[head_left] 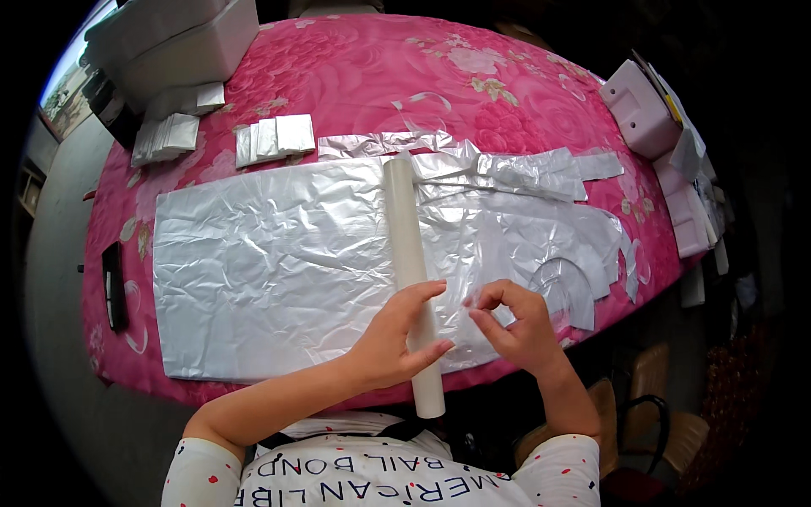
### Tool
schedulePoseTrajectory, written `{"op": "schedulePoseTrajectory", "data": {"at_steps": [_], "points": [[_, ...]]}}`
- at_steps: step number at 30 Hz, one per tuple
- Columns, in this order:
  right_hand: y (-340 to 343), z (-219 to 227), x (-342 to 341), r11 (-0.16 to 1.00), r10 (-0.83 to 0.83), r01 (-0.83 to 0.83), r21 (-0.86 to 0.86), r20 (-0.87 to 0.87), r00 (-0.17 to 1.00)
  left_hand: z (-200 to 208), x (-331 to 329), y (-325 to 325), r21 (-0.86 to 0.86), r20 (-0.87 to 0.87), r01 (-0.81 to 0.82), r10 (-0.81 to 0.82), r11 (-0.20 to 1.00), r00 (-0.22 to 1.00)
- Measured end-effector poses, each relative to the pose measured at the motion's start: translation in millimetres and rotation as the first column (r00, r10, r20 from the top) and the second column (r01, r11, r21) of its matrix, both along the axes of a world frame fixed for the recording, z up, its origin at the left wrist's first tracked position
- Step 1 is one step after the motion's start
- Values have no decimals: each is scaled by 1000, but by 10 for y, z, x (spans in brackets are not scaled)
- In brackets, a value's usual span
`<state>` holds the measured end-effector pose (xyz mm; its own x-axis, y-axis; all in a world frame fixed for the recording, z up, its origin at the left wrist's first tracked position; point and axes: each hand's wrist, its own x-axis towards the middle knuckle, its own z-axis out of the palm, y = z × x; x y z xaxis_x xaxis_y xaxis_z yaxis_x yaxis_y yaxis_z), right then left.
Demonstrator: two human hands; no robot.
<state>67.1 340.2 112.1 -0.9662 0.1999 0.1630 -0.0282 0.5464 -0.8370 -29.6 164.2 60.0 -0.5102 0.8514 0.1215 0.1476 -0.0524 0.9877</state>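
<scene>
A stack of clear, shiny plastic bags or sheets (pixel 262 270) lies flat and crinkled on the table. Across it rests a long whitish tube (pixel 405 228), its near end hanging past the table edge. Over the tube's near half is my left hand (pixel 390 336), thumb and fingers apart, nothing gripped. Just right of the tube, my right hand (pixel 514 325) has thumb and forefinger brought together at a thin lifted piece of clear plastic film (pixel 488 245). The film's edge at the fingertips is hard to make out. Rumpled sheets with handle-shaped cutouts (pixel 568 275) spread out beyond that hand.
Folded plastic packets (pixel 275 139) and another pile (pixel 166 137) sit at the far left, near white foam boxes (pixel 190 55). A black phone-like object (pixel 113 286) is by the left edge. Pale foam boxes (pixel 639 110) line the right edge of the pink flowered tablecloth (pixel 363 68).
</scene>
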Motion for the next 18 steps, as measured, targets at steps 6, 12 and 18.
{"op": "schedulePoseTrajectory", "data": {"at_steps": [6, 12, 18], "points": [[-661, -108, -13, 907, 421, -418, 54, -67, 905, -2, -418, -576, -193, 688, 26, 116, 981, 716], [-628, -96, 292, 940, 49, -61, 337, 45, 998, -42, -1180, -2047, -593, 379, -207, 497, 778, 781], [-779, -300, 492, 975, -122, -19, 222, 604, 788, 142, -1443, -2562, -701, -131, -374, 406, 607, 905]]}}
